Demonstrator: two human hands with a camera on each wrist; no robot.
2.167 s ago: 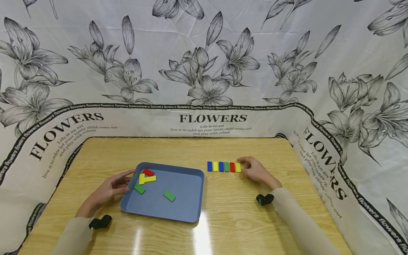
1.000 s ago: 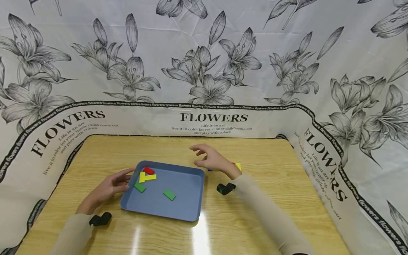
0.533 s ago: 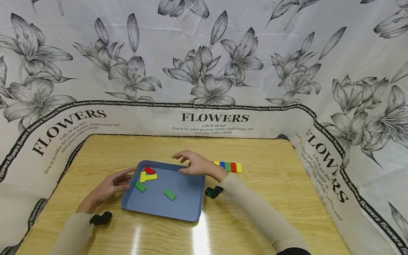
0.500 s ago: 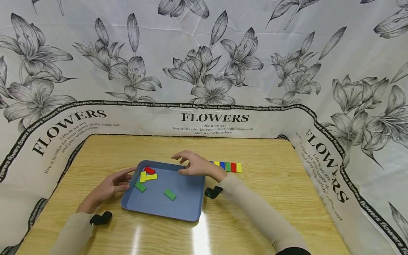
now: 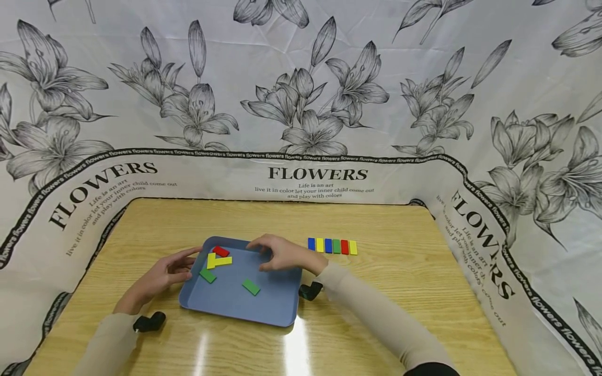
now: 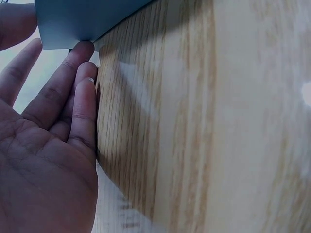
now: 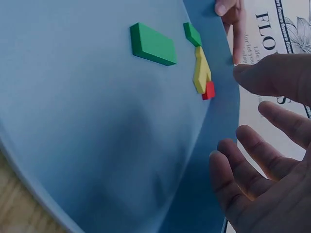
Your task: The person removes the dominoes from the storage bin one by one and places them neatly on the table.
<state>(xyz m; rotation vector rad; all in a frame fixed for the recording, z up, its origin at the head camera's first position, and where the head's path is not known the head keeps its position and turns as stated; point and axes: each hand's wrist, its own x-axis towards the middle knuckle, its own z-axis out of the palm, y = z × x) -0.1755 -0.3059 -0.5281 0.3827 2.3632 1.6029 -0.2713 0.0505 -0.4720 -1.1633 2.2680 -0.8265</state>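
A shallow blue-grey tray lies on the table, holding a few loose rectangular blocks. A red block, two yellow blocks and a green block cluster at its left side. Another green block lies nearer the middle. My left hand touches the tray's left wall, fingers fairly straight, as the left wrist view also shows. Over the tray's far right part hovers my right hand, fingers spread and thumb apart. Nothing is between those fingers in the right wrist view.
Right of the tray, a row of upright-laid blocks in blue, yellow, green and red lies on the wooden table. A white flower-printed cloth surrounds the table's back and sides.
My right hand has left the yellow block at the row's right end and moved left, then lower over the tray. The row is uncovered again. My left hand stays at the tray.
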